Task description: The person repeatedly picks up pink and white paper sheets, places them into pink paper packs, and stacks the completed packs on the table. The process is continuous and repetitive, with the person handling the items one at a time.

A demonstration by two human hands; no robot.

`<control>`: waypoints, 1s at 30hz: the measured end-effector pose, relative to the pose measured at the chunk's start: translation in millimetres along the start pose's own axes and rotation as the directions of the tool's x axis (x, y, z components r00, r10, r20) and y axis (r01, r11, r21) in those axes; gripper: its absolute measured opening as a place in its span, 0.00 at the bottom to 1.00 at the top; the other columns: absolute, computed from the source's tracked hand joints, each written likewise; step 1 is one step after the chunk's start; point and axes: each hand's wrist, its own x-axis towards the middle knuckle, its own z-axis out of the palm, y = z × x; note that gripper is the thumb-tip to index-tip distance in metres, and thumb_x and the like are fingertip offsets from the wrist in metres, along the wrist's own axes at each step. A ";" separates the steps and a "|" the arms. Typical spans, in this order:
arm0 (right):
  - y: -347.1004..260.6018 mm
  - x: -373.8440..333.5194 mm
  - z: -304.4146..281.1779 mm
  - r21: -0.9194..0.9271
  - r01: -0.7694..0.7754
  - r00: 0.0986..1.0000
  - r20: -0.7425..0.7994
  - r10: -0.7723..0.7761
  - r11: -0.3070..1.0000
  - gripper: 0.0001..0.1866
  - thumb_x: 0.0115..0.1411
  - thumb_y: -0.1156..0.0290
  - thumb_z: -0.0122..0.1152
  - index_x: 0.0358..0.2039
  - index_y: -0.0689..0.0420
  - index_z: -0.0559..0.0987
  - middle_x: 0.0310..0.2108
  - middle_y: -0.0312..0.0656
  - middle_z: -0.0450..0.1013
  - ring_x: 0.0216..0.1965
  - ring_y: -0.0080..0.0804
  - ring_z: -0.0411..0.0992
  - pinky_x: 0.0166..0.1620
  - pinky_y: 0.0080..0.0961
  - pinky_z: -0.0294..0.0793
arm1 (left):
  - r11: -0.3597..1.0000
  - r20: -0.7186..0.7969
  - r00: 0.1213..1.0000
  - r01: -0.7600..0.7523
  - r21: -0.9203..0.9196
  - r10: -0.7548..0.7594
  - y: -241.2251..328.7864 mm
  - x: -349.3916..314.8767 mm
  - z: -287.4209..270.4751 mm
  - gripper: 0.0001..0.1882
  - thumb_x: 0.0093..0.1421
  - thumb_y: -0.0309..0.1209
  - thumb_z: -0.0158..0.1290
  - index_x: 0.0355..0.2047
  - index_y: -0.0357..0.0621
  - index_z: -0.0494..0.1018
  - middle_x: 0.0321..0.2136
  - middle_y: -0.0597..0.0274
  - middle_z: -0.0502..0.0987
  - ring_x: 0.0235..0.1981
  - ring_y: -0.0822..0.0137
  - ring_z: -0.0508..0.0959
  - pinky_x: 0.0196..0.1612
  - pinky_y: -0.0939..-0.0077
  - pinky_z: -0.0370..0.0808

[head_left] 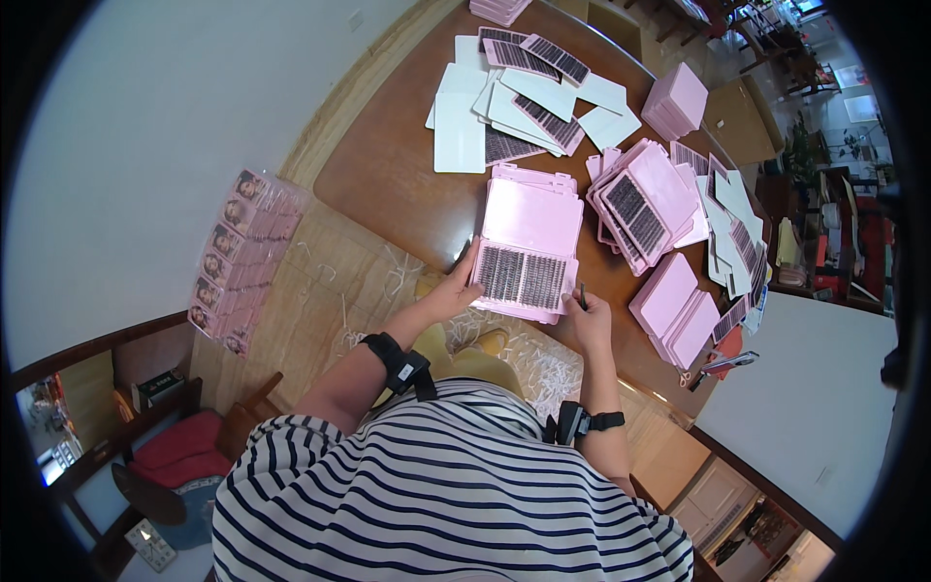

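An opened pink plastic case (531,209) lies at the table's near edge, its lid folded back. In its near half sits a tray of black false-eyelash clusters (526,276), set in rows in two blocks. My left hand (460,289) is closed on the case's left side, thumb on the near left corner of the tray. At the right edge, the fingers of my right hand (590,318) are closed round a small, slim dark tool (583,297) and rest by the tray's corner. Whether this tool is a pair of tweezers I cannot tell.
White cards (460,131) and lash trays (551,121) lie heaped on the far table. Stacked pink cases (645,204) stand to the right, with more closed pink cases (664,301) nearer me. Sheets of printed packaging (233,257) hang at left. Paper shreds (555,373) litter the floor.
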 end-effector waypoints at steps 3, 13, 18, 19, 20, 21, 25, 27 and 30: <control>-2.0 1.6 2.7 -0.020 0.023 0.999 -0.021 -0.024 1.000 0.10 0.61 0.69 0.66 0.29 0.65 0.82 0.22 0.25 0.71 0.26 0.12 0.64 0.30 0.18 0.65 | 0.999 -0.007 0.999 -0.042 0.029 0.042 -5.7 0.6 0.9 0.45 0.67 0.21 0.45 0.74 0.42 0.27 0.74 0.49 0.45 0.73 0.60 0.47 0.71 0.71 0.46; -19.0 -1.4 4.8 -0.256 0.013 0.996 -0.087 -0.036 0.967 0.14 0.58 0.64 0.69 0.37 0.63 0.84 0.20 0.40 0.76 0.22 0.24 0.72 0.32 0.27 0.72 | 0.998 -0.017 1.000 -0.018 0.066 0.019 -12.0 2.3 2.3 0.45 0.68 0.23 0.46 0.74 0.42 0.27 0.73 0.48 0.44 0.73 0.59 0.47 0.71 0.70 0.47; -32.8 -6.6 15.1 -0.449 -0.028 0.991 -0.131 -0.035 0.893 0.13 0.59 0.60 0.65 0.39 0.53 0.86 0.30 0.52 0.80 0.33 0.51 0.80 0.39 0.41 0.77 | 0.994 -0.039 0.999 0.010 0.110 -0.006 -5.7 4.2 6.0 0.46 0.68 0.25 0.47 0.74 0.41 0.27 0.73 0.43 0.42 0.74 0.55 0.45 0.72 0.66 0.46; -33.8 -6.8 15.2 -0.487 -0.027 0.990 -0.137 -0.046 0.873 0.13 0.59 0.60 0.64 0.39 0.52 0.86 0.30 0.52 0.80 0.34 0.51 0.80 0.40 0.41 0.78 | 0.994 -0.043 0.999 0.008 0.110 -0.003 -3.4 5.0 6.3 0.46 0.68 0.26 0.48 0.74 0.40 0.27 0.73 0.43 0.43 0.74 0.54 0.46 0.72 0.66 0.47; -33.9 -6.7 14.4 -0.483 -0.024 0.989 -0.140 -0.050 0.875 0.13 0.59 0.60 0.64 0.39 0.53 0.86 0.29 0.52 0.80 0.32 0.50 0.80 0.39 0.40 0.77 | 0.994 -0.047 0.999 0.012 0.113 -0.007 -0.5 5.8 6.2 0.46 0.68 0.26 0.48 0.74 0.40 0.27 0.73 0.42 0.43 0.74 0.54 0.46 0.72 0.65 0.47; -33.2 -5.9 12.7 -0.473 -0.010 0.989 -0.134 -0.061 0.881 0.13 0.59 0.61 0.64 0.38 0.54 0.86 0.28 0.52 0.80 0.31 0.48 0.79 0.38 0.39 0.77 | 0.992 -0.047 0.998 0.053 0.114 -0.048 3.4 6.9 5.7 0.47 0.68 0.27 0.49 0.74 0.40 0.27 0.73 0.41 0.44 0.74 0.53 0.46 0.72 0.65 0.47; -23.3 1.1 -1.4 -0.190 0.011 0.998 -0.052 -0.021 0.982 0.12 0.60 0.64 0.64 0.36 0.58 0.85 0.23 0.49 0.78 0.23 0.38 0.76 0.33 0.35 0.74 | 0.957 -0.145 0.986 0.123 0.264 -0.087 29.0 8.7 2.7 0.44 0.66 0.29 0.52 0.74 0.38 0.39 0.71 0.38 0.48 0.74 0.49 0.49 0.72 0.63 0.50; -16.8 2.4 -4.3 -0.062 -0.011 1.000 -0.021 0.009 0.998 0.11 0.61 0.67 0.65 0.37 0.62 0.84 0.23 0.37 0.76 0.25 0.23 0.70 0.33 0.27 0.72 | 0.886 -0.256 0.955 0.247 0.393 -0.152 45.0 10.5 3.5 0.42 0.65 0.32 0.54 0.73 0.38 0.45 0.71 0.37 0.50 0.73 0.46 0.50 0.72 0.59 0.52; -10.3 1.3 -3.5 0.018 -0.028 1.000 -0.012 0.028 0.999 0.10 0.62 0.69 0.65 0.36 0.64 0.84 0.23 0.30 0.74 0.25 0.16 0.67 0.32 0.22 0.69 | 0.653 -0.322 0.936 0.155 0.741 0.143 64.4 18.2 14.0 0.40 0.64 0.37 0.55 0.71 0.40 0.52 0.72 0.45 0.51 0.73 0.46 0.52 0.72 0.53 0.51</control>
